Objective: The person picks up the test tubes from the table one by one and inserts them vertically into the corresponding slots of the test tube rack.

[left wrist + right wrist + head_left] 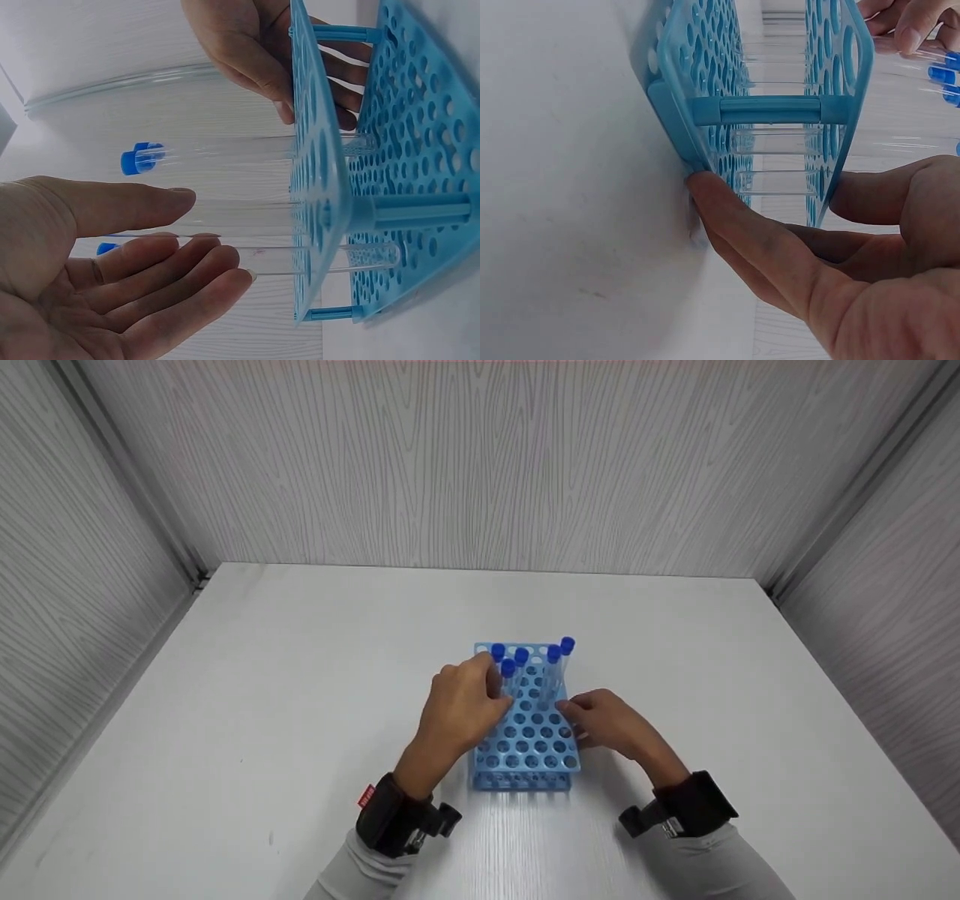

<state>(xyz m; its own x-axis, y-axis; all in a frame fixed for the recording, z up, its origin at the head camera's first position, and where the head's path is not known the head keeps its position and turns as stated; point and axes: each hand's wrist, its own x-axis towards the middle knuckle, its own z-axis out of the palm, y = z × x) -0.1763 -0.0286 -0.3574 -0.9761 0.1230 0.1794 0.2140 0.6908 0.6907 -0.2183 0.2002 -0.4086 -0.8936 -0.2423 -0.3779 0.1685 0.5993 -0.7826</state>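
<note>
A light-blue test tube rack (521, 770) stands on the white table, its top plate full of round holes. Several clear test tubes with blue caps stand in its far part, some slightly tilted. At the rack's left side, my left hand (461, 709) pinches one test tube (255, 216) between thumb and fingers; that tube's lower end reaches the rack's top plate. My right hand (611, 724) grips the rack's right edge, thumb at the top plate and fingers (742, 225) down by the base. Two capped tubes (553, 654) rise close to the right hand.
White table surface (300, 697) surrounds the rack. A grey wood-grain panel (480, 465) rises behind the table, with similar panels at left and right. Black straps with small cameras (397, 814) sit on both wrists.
</note>
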